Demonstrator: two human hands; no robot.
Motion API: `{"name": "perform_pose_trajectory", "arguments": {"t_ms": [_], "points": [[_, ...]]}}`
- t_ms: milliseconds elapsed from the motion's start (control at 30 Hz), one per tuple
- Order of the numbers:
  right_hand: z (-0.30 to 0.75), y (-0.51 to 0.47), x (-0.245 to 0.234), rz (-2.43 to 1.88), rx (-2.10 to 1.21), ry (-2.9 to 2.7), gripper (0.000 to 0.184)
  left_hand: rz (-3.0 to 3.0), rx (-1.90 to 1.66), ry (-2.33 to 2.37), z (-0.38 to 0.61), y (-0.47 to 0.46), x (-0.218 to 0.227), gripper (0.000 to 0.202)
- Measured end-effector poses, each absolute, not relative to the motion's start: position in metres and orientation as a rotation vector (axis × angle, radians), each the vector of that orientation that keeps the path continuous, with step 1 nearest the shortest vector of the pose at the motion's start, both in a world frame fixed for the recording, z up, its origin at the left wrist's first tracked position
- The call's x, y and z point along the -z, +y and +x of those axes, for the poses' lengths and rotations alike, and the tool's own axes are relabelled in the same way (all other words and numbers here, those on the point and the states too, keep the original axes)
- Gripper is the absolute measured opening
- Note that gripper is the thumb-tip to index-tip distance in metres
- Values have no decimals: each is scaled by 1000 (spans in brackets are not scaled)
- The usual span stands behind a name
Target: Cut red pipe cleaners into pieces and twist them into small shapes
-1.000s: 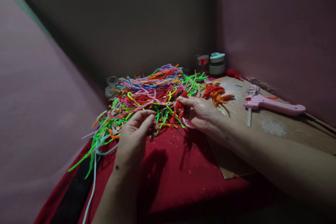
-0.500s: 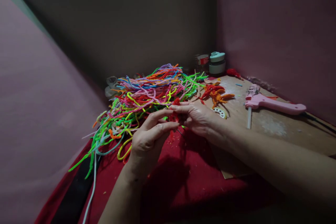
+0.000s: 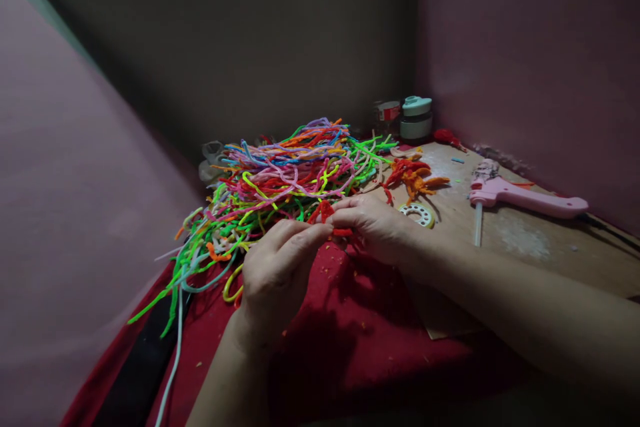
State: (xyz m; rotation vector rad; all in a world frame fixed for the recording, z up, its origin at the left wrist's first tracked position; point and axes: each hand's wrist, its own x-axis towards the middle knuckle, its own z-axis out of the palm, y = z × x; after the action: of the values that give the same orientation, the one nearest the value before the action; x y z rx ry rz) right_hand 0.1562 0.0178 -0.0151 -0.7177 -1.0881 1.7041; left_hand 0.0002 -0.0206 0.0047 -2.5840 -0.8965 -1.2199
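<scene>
In the head view, the person's two hands meet over the red cloth (image 3: pixel 395 337), just in front of a heaped pile of fuzzy stems (image 3: pixel 300 180), with a small red fuzzy piece (image 3: pixel 326 211) between their fingertips. It is bright red and soft-edged, with a velvety nap. One part stands up in a bent, peaked shape above the fingertips, and another short length runs crosswise just below the right fingers; the rest is hidden by the hands, so its full form cannot be told. The left hand (image 3: pixel 280 267) pinches it between thumb and fingers, and the right hand (image 3: pixel 373 223) grips it from the other side with fingers drawn together. Near the right wrist lies a white ring with holes (image 3: pixel 417 215); beyond it, a red and orange fuzzy bunch (image 3: pixel 415 177) and a pink glue gun (image 3: pixel 540 200) rest on a brown board (image 3: pixel 565 253).
</scene>
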Motion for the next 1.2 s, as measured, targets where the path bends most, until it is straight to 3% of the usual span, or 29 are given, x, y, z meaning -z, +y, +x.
{"name": "perform_pose_trajectory", "arguments": {"t_ms": [433,1200], "points": [[157,12,11,-781,-1640,-1277,5,-2557,1032,-1036,2,-23,-11,8],[158,11,11,-1041,-1466,-1453,7,-2379,576,-958,8,-23,0,16]]}}
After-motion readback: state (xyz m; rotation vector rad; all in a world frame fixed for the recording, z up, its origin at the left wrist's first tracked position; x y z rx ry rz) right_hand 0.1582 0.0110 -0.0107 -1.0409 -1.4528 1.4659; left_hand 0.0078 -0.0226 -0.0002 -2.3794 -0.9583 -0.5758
